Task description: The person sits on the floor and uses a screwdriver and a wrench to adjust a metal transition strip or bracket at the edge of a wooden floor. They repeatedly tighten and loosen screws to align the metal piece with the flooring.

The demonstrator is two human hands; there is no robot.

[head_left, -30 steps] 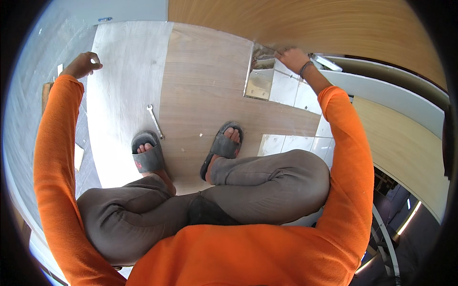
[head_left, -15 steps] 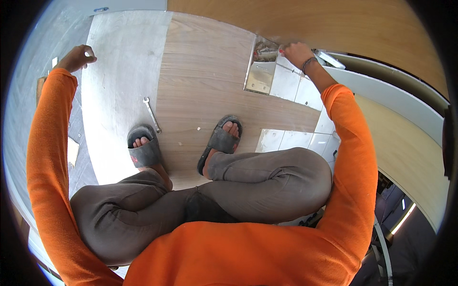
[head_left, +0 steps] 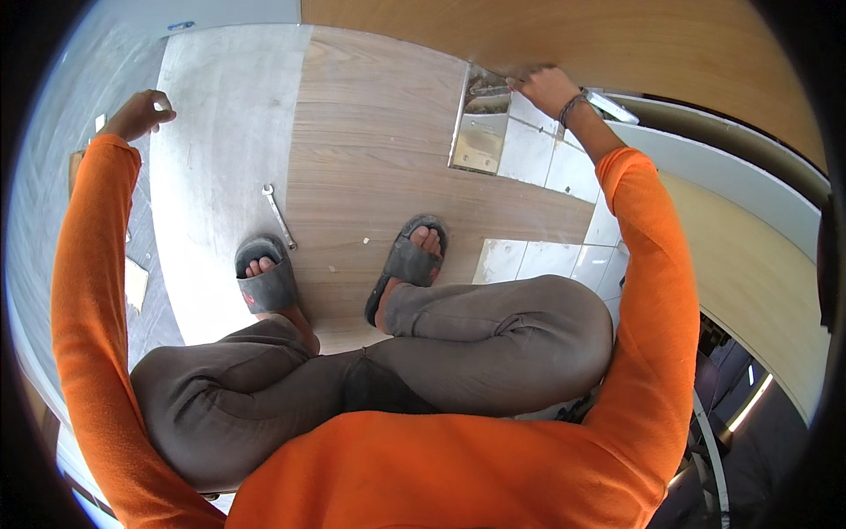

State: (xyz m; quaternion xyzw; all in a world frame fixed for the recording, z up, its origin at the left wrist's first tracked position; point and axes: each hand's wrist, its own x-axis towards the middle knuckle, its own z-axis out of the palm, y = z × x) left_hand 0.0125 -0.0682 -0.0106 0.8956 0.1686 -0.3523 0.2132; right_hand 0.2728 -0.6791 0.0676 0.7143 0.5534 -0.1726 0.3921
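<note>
At the far left, my left hand (head_left: 143, 115) is curled loosely, thumb and forefinger bent toward each other with nothing visible between them. It is beside the grey sheet (head_left: 225, 132) on the floor. On the far right, my right hand (head_left: 546, 93) presses its closed fingers together at the lower edge of a large brown wooden panel (head_left: 617, 44). Whatever those fingers hold, if anything, is hidden. Just left of that hand is a rectangular floor opening with a metal plate (head_left: 480, 141). A combination wrench (head_left: 279, 216) lies near my left foot.
Wood-patterned boards (head_left: 379, 115) cover the middle of the floor. White tiles (head_left: 546, 159) show to the right. A white, rounded-edged object (head_left: 610, 108) sits by my right wrist, and pale boards (head_left: 749, 238) stand along the right side. My sandalled feet rest near the centre.
My right hand has shifted slightly left along the brown panel's edge. A small red bit seen earlier at its fingers no longer shows. My left hand has hardly moved.
</note>
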